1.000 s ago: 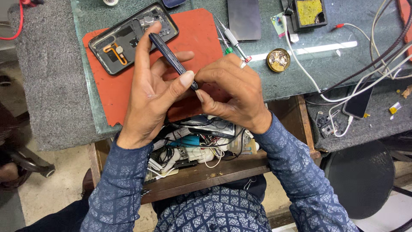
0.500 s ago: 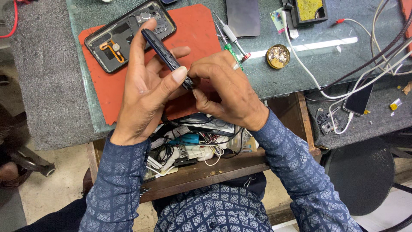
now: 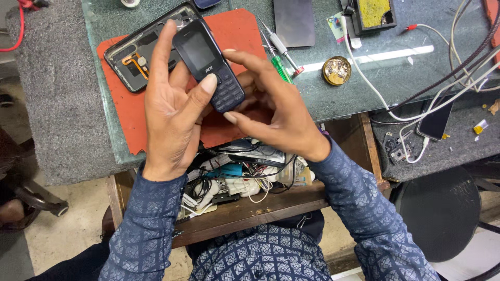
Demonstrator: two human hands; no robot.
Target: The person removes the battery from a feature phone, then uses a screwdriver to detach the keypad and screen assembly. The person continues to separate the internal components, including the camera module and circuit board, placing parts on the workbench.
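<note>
I hold a small dark keypad phone (image 3: 207,63) above an orange-red work mat (image 3: 126,109), its screen and keys facing up. My left hand (image 3: 172,112) grips its left side, thumb on the keypad. My right hand (image 3: 271,106) pinches its lower right edge with thumb and fingers. Behind the phone, a black opened smartphone shell (image 3: 136,54) lies on the mat.
Screwdrivers (image 3: 278,54) lie right of the mat on the green glass bench top. Further right are a round brass tin (image 3: 337,70), a grey plate (image 3: 294,22), white cables (image 3: 396,101) and a phone (image 3: 435,122). An open drawer (image 3: 245,208) full of parts sits below my hands.
The keypad phone has turned from edge-on to face-up in my hands. My right fingers have shifted to its lower right edge. The view has moved closer.
</note>
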